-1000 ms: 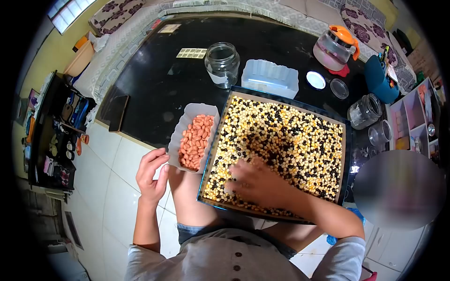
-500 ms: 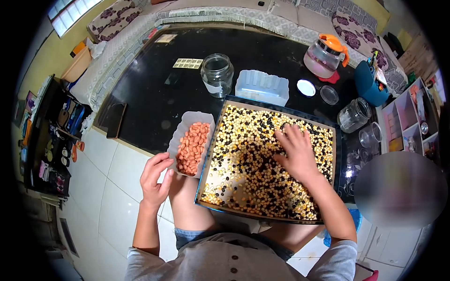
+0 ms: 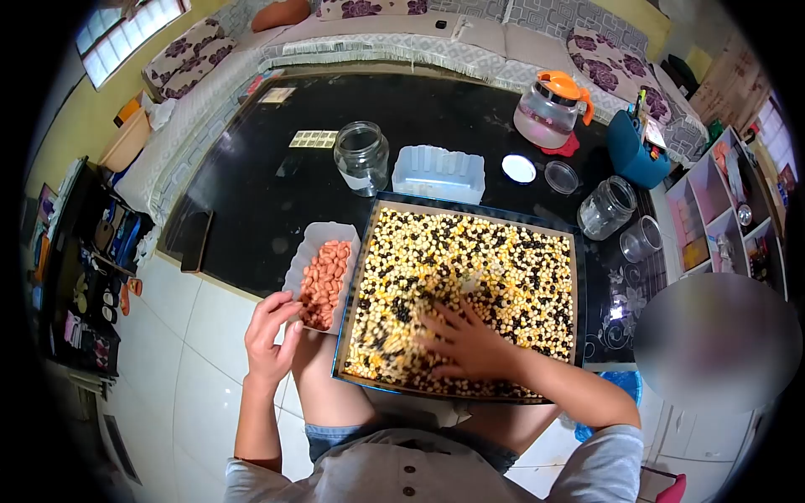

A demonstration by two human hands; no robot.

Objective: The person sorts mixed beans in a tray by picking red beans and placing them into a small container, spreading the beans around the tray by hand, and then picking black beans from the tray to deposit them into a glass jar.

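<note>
A shallow box (image 3: 345, 335) with a blue edge rests across the lap and the table's edge. Yellow and pale corn kernels mixed with black beans (image 3: 470, 251) cover its bottom. My right hand (image 3: 474, 342) lies palm down among them, fingers spread, holding nothing I can see. Left of the box, a translucent plastic container (image 3: 348, 239) holds reddish peanuts (image 3: 325, 281). Beside its near left corner is my left hand (image 3: 272, 339), thumb and fingers apart; whether the fingertips touch the container I cannot tell.
On the black table (image 3: 251, 176) stand a glass jar (image 3: 362, 159), a translucent tub (image 3: 438, 176), a water pitcher (image 3: 545, 117), a blue holder (image 3: 633, 147), a second jar (image 3: 605, 210) and a clear cup (image 3: 641, 241). A white lid (image 3: 519, 169) and clear lid (image 3: 562, 177) lie nearby.
My right hand has swept left and toward me through the kernels and beans. They now cover the bare patch at the box's near left. My left hand stays by the peanut container.
</note>
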